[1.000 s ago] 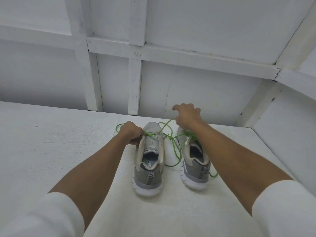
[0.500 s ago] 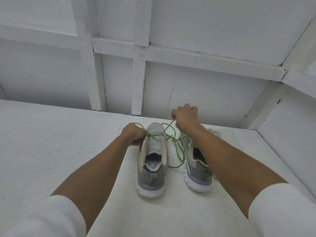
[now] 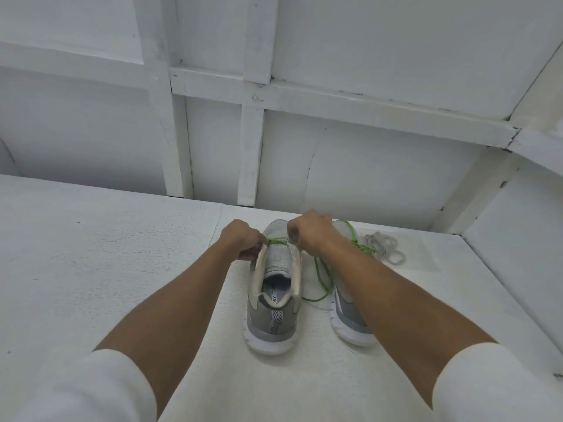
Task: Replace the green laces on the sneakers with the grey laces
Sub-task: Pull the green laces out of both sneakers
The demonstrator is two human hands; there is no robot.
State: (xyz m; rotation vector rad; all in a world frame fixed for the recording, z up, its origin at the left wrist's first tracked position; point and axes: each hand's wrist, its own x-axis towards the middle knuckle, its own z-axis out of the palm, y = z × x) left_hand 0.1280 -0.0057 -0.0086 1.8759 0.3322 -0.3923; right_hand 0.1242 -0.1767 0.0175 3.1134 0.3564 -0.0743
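Two grey sneakers stand side by side on the white surface, heels toward me. The left sneaker [image 3: 275, 303] has its tongue bare, with one short green span across the front eyelets. My left hand [image 3: 242, 239] is closed at its left eyelet edge, pinching the green lace [image 3: 323, 278]. My right hand [image 3: 310, 231] is closed at the right eyelet edge, holding the same lace, which trails in loose loops between the shoes. My right forearm hides most of the right sneaker [image 3: 350, 318]. A bundle of grey laces [image 3: 384, 245] lies to the right of the shoes.
A white panelled wall with upright and cross beams [image 3: 253, 95] rises just behind the shoes. A side wall [image 3: 518, 239] closes the surface on the right. The white textured surface [image 3: 106, 254] stretches wide to the left.
My right hand moved down and left to the left sneaker's right eyelet edge. The green lace across that shoe is down to one short span, and the grey laces came into view.
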